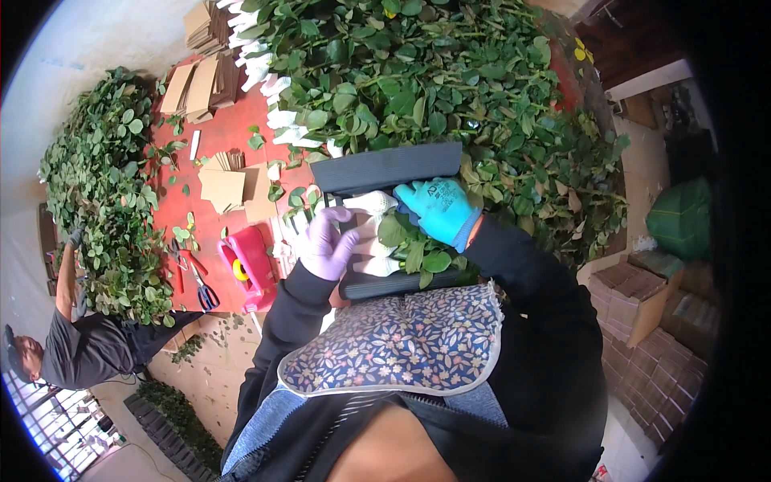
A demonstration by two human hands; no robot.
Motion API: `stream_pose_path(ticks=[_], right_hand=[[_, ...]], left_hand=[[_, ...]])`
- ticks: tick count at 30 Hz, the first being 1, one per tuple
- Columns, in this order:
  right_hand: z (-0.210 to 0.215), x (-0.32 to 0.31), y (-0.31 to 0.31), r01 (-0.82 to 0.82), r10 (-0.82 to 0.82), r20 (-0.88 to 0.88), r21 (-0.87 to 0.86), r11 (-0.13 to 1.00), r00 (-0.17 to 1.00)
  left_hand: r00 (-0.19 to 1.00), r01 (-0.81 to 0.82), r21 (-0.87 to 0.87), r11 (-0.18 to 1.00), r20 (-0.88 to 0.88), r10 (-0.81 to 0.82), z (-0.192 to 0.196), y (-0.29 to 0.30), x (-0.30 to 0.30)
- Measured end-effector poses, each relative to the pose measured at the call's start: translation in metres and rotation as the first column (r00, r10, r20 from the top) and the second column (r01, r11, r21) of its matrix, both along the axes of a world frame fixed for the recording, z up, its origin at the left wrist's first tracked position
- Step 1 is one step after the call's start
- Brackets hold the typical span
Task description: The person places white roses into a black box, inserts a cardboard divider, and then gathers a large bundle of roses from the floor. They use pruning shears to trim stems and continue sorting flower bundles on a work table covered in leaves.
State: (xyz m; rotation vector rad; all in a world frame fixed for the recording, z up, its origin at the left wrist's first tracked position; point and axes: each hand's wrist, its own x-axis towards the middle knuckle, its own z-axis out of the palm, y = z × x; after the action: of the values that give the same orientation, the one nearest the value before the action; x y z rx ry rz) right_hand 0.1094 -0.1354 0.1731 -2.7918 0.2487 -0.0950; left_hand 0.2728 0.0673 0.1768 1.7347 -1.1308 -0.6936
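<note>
My left hand (328, 243), in a lilac glove, is at the left end of a dark ridged holder (385, 167). Its thumb and forefinger curve apart with a gap between them. White-sleeved flower heads (371, 233) lie in a row between the holder's two long sides, their leafy green stems (418, 249) pointing right. My right hand (440, 210), in a turquoise glove, curls over the stems just right of the flower heads. Its palm and whatever the fingers close on are hidden.
A big heap of leafy stems (418, 88) covers the far table. On the red tabletop (210, 279) are cardboard pieces (222, 186), a pink tape dispenser (250, 269) and scissors (207, 296). A co-worker (88, 345) stands left by another leafy pile (104, 185). Boxes (630, 297) are stacked right.
</note>
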Motion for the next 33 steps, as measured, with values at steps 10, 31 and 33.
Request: stream_pose_path(ticks=[10,31,33], right_hand=[[-0.003,0.001,0.002,0.008,-0.011,-0.056,-0.057,0.998,0.998],[0.003,0.004,-0.006,-0.064,0.035,0.241,0.116,0.991,0.970],[0.004,0.004,0.000,-0.049,0.023,0.216,0.117,0.992,0.976]], left_hand=[[0.981,-0.090,-0.093,0.992,0.166,0.104,-0.006,-0.020,-0.001],[0.240,-0.154,0.080,0.985,-0.964,0.116,-0.032,-0.006,-0.001],[0.402,-0.227,0.042,0.973,-0.906,0.133,-0.043,-0.011,-0.005]])
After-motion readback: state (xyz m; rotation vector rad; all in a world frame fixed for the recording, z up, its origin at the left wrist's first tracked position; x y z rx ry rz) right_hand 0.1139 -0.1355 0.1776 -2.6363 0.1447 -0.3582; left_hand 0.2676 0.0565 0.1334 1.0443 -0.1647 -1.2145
